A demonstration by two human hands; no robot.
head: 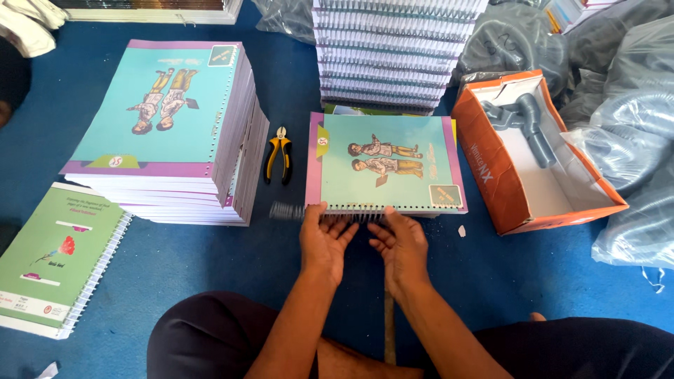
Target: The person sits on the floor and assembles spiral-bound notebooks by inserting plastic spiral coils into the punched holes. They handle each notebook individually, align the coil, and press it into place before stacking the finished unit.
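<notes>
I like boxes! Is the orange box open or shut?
Open. The orange box has no lid on; a grey tool shows inside.

Bare arms, dark legwear

Both forearms are uncovered to the elbows, no sleeves, rings or watch showing; the left hand [325, 241] and right hand [400, 247] are gloveless; dark trousers cover the legs.

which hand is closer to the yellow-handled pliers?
Left. The left hand rests on the spiral coil at the notebook near edge, just below and right of the pliers. The right hand sits further right on the same edge.
</notes>
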